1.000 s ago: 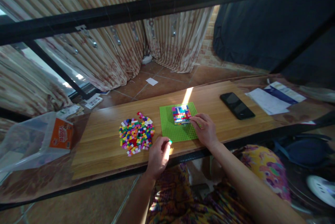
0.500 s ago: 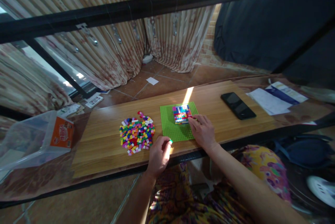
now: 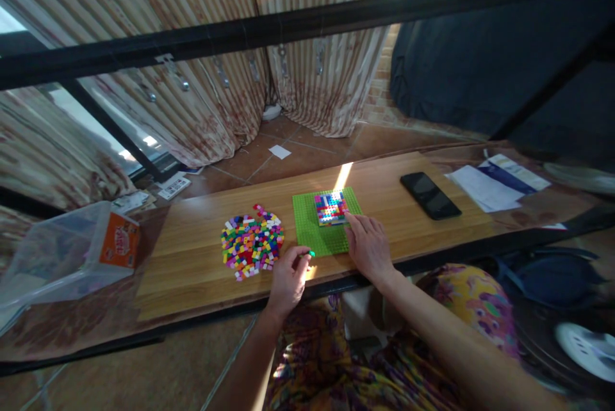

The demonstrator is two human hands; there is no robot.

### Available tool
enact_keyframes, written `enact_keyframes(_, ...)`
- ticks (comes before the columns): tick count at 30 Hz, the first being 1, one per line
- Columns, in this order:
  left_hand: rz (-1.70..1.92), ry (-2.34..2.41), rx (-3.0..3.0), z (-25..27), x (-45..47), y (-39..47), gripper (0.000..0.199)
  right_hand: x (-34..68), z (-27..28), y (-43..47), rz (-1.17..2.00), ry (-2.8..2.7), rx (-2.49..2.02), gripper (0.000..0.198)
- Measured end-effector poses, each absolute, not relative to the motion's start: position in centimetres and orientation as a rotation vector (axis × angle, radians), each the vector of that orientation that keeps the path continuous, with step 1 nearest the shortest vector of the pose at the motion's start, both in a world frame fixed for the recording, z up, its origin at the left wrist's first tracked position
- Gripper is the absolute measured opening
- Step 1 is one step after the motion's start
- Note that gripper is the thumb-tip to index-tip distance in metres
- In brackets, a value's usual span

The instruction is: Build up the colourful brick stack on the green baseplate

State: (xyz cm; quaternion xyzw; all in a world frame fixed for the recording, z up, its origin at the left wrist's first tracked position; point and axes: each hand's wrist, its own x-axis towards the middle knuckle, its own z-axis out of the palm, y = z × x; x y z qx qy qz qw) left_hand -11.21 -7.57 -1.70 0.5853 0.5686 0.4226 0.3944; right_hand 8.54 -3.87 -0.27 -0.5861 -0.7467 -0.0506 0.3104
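My left hand (image 3: 288, 280) is closed in a pinch on a small green toy brick (image 3: 312, 254), held just over the near edge of the green baseplate (image 3: 307, 232). On that plate sits a low block of many-coloured toy bricks (image 3: 331, 207), partly bright with sunlight. The fingertips of my right hand (image 3: 371, 248) touch the right side of this block; its fingers are stretched out, and the thumb is mostly hidden. To the left of the plate lies a pile of loose coloured bricks (image 3: 252, 241).
All this rests on a wooden board (image 3: 182, 257). A black phone (image 3: 430, 194) and papers (image 3: 490, 187) lie to the right. At the far left stands a clear plastic box (image 3: 62, 257) with an orange label. A dark bar (image 3: 269, 30) runs across behind the board.
My left hand has shifted slightly up and left, the green brick now showing more clearly in its fingertips. The right hand stays at the block's right side. The camera view has tilted a little.
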Motion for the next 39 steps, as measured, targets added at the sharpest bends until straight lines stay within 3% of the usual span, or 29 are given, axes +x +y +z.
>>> enact_keyframes(5,1.092,1.408,1.460,-1.8,-11.3,-7.5,0.022,4.6,-0.2,-7.6,0.592,-1.817,-1.325,0.022)
enact_keyframes(14,1.114,1.350,1.501,-1.4,-11.3,-7.7,0.019,3.9,-0.5,-7.6,0.925,-1.603,-1.249,0.013)
enact_keyframes(22,1.064,1.348,1.512,-1.3,-11.4,-7.9,0.020,4.1,-0.2,-7.4,0.845,-1.688,-1.243,0.011)
enact_keyframes(32,1.069,1.390,1.708,-1.2,-11.3,-7.8,0.015,11.7,0.6,-1.5,0.122,-1.955,-1.462,0.017)
enact_keyframes(39,1.086,1.373,1.745,-1.3,-11.4,-7.9,0.015,11.5,0.6,-0.1,0.070,-2.065,-1.441,0.018)
